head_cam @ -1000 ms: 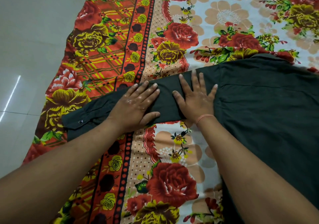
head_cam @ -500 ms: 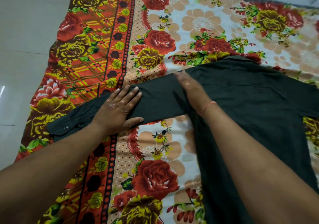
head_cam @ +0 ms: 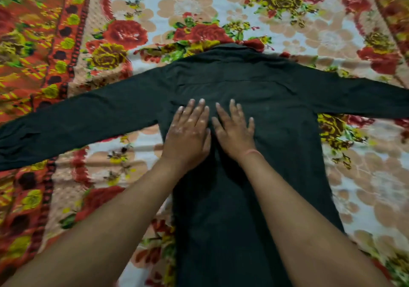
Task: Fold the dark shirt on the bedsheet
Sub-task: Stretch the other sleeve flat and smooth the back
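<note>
The dark shirt [head_cam: 278,101] lies flat, back side up, on the floral bedsheet [head_cam: 199,8], collar pointing away from me and both long sleeves stretched out left and right. My left hand [head_cam: 188,132] rests palm down on the upper back of the shirt, fingers spread. Right beside it, my right hand [head_cam: 234,129] also presses flat on the cloth, a thin pink band on its wrist. Neither hand grips any fabric. My forearms cover part of the shirt's lower body.
The bedsheet spreads in all directions, with a red and yellow patterned border [head_cam: 33,50] on the left and another at the far right [head_cam: 391,10]. The left sleeve end [head_cam: 17,140] reaches that left border.
Both hands left the left sleeve and moved right onto the middle of the shirt's back. The view has shifted right, so the whole shirt is centred and the floor is out of sight.
</note>
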